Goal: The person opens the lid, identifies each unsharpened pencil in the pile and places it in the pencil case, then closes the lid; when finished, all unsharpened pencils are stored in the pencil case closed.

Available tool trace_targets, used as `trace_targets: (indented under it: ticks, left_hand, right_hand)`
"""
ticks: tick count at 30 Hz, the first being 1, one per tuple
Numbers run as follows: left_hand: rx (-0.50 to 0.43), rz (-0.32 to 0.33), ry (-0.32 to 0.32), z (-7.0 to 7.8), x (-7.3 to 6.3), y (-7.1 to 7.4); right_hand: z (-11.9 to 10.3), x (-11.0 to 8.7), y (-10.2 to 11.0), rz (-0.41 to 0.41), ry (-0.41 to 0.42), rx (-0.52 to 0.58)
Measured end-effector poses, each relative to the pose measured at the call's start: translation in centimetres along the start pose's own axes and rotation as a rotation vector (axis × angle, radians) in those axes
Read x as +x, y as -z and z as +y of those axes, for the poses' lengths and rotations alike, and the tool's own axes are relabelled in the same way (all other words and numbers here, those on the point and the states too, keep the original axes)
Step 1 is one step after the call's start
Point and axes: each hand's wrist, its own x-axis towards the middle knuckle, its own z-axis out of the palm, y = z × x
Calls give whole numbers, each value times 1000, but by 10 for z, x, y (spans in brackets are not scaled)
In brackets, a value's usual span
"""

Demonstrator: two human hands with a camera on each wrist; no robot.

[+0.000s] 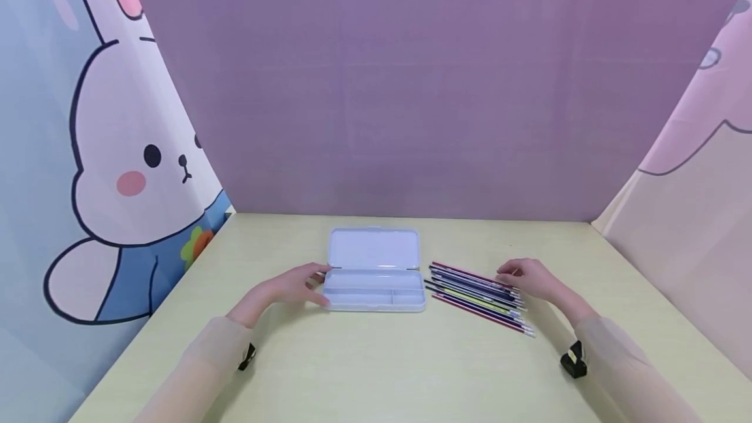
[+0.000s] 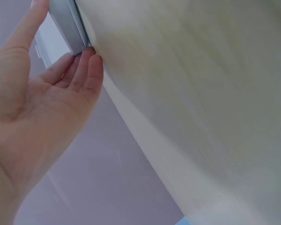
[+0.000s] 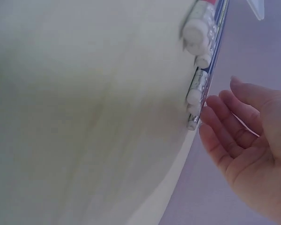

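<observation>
A white pencil case [image 1: 364, 300] lies with its lid [image 1: 374, 248] flipped back, showing a long compartment and smaller divided ones. My left hand [image 1: 296, 284] holds the case's left end, the thumb at the front corner and the fingers farther back. In the left wrist view, the fingertips [image 2: 94, 70] reach the lower edge of the case [image 2: 68, 26]. To the right of the case, several pencils [image 1: 476, 296] lie side by side at a slant, white erasers toward the right. My right hand [image 1: 529, 277] is beside their eraser ends [image 3: 195, 96], fingers loosely bent and thumb apart from them.
The pale wooden table [image 1: 376, 364] extends in front of both hands. A purple backdrop [image 1: 411, 83] rises at its far edge. Cartoon-printed cloth [image 1: 135, 116] hangs at the left, with a pink and cream cloth [image 1: 693, 201] at the right.
</observation>
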Motion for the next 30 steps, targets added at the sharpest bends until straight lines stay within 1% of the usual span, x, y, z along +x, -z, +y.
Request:
trace_targets:
  ticks: [6,9,18,22,26,30]
  left_hand:
    - [10,-3,-7,-2,2,-2]
    - [11,0,-8,-3,2,-2]
    - [7,2,-17,-5,3,-2]
    - [-2,-6,-15,-5,3,-3]
    - [6,-8,-2,-5,3,-3]
    - [7,-2,14,-2,4,-2]
  right_hand:
    - [8,1,-5,0,19,-38]
    - [11,3,-9,15,38,-65]
    - [14,8,-15,58,95,-89]
    - [15,9,-17,61,96,-112]
    - [14,8,-17,63,84,-129]
    - [12,8,-14,68,89,-142]
